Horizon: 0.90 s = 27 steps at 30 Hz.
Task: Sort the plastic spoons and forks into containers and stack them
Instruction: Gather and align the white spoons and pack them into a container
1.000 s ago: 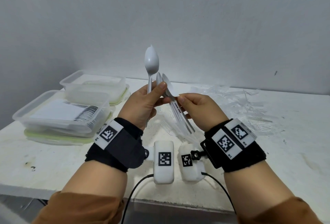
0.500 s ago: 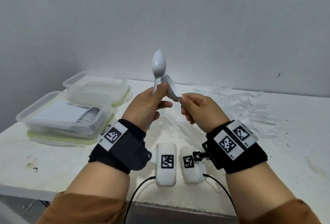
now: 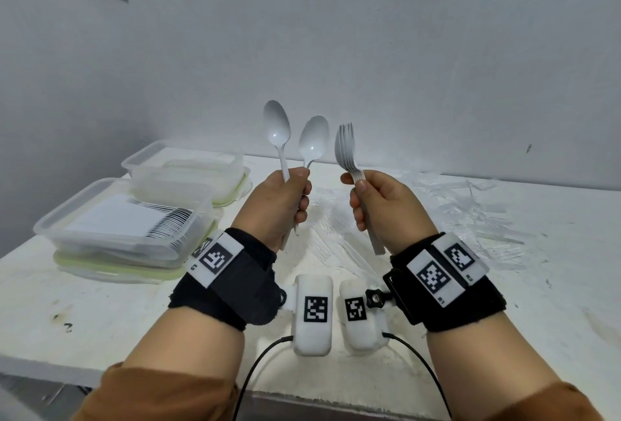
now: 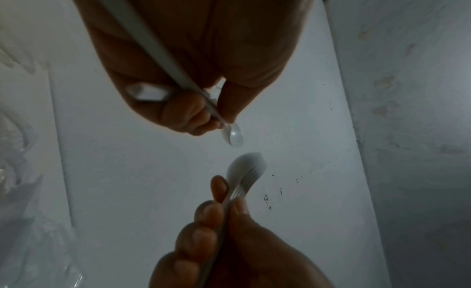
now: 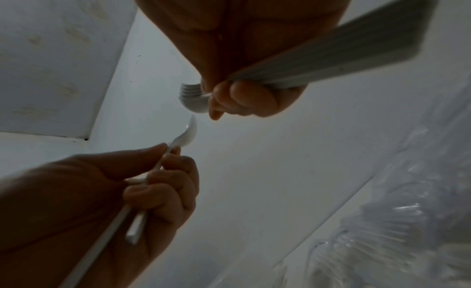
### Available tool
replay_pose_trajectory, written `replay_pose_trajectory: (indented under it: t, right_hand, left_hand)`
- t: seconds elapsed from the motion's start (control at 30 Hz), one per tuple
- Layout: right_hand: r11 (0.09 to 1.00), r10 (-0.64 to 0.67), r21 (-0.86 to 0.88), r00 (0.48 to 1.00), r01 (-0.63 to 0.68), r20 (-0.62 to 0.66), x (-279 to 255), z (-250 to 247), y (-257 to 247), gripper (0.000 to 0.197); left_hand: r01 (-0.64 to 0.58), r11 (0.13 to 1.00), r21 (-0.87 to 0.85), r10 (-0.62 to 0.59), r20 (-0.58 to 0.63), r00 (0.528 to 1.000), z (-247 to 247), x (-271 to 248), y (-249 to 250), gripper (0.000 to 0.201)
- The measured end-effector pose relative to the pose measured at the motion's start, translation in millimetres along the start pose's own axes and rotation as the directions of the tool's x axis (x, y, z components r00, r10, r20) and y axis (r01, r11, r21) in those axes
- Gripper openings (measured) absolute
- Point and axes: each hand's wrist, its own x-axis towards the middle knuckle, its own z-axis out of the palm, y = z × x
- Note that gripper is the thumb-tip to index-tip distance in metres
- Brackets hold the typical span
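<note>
My left hand (image 3: 285,199) grips two white plastic spoons (image 3: 295,138) by their handles, bowls up and spread apart above the table. My right hand (image 3: 373,202) grips a nested stack of white forks (image 3: 347,148), tines up. The two hands are apart, side by side. In the left wrist view one spoon (image 4: 233,134) sticks out past my curled fingers and the forks (image 4: 246,171) show below it. In the right wrist view the fork handles (image 5: 344,54) fan out of my fist, with a spoon (image 5: 187,135) in the other hand below.
Two clear plastic containers stand at the left: the near one (image 3: 67,219) holds a row of stacked cutlery, the far one (image 3: 181,165) sits behind it. Crumpled clear wrappers (image 3: 477,212) lie on the white table (image 3: 100,313) at the right. A wall rises behind.
The hands were together, passing cutlery between them; now they have drawn apart. A second spoon is now in my left hand, and my right hand has turned its forks upright.
</note>
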Motion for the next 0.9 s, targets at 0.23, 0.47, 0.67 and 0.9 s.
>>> replay_pose_trajectory:
  t: [0.23,0.47,0.67,0.9]
  right_hand:
    - [1.0,-0.028,0.015,0.999,0.028,0.03,7,11,-16,0.022]
    - [0.999,-0.023,-0.03,0.998,0.025,0.06,15,26,-28,0.016]
    - [1.0,-0.021,-0.008,1.0,0.021,0.018,16,38,-27,0.017]
    - [1.0,0.012,-0.029,1.0,-0.011,0.024,16,64,-26,0.018]
  left_hand:
    - [-0.09,0.979,0.181,0.095,-0.02,0.995,1,9,5,0.02]
    - [-0.15,0.96,0.238,0.15,0.017,0.989,-4,14,8,0.01]
    - [-0.087,0.989,0.116,0.081,0.054,0.995,-21,17,7,0.01]
    - [-0.079,0.99,0.112,0.067,0.107,0.992,-42,20,7,0.009]
